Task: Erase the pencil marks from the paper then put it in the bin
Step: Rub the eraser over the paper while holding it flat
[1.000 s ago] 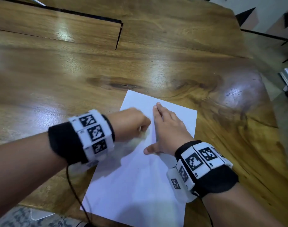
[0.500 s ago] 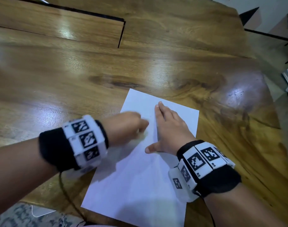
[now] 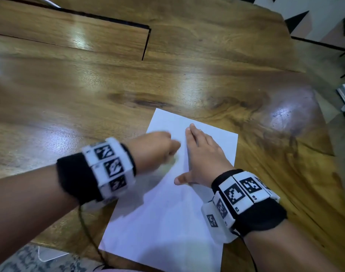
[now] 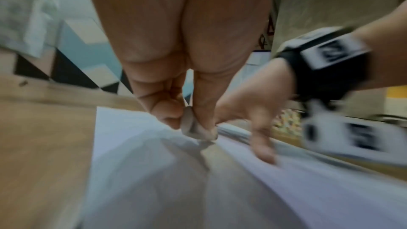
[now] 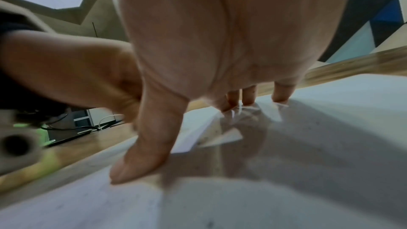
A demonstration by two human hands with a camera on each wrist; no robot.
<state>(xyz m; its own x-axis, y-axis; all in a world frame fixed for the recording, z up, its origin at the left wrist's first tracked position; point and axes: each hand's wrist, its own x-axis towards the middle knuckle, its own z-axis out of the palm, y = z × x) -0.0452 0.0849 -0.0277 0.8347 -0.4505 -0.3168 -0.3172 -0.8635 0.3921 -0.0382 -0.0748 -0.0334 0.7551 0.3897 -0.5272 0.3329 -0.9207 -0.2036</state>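
A white sheet of paper (image 3: 167, 222) lies on the wooden table (image 3: 89, 95), its near edge at the table's front. My left hand (image 3: 156, 150) is curled over the sheet's left part and pinches a small grey eraser (image 4: 190, 124) against the paper (image 4: 136, 171); it is blurred by motion. My right hand (image 3: 203, 154) lies flat on the sheet beside it, fingers straight and together, thumb spread. In the right wrist view the fingertips (image 5: 249, 100) and thumb press the paper (image 5: 286, 180). No pencil marks are readable.
The table has a dark seam and slot (image 3: 146, 44) at the back. Its right edge drops to a tiled floor (image 3: 334, 61). A patterned rug (image 3: 30, 260) shows below the front edge. No bin is in view.
The left hand has shifted back and forth over the paper's left part, now blurred. The right hand has stayed flat on the sheet.
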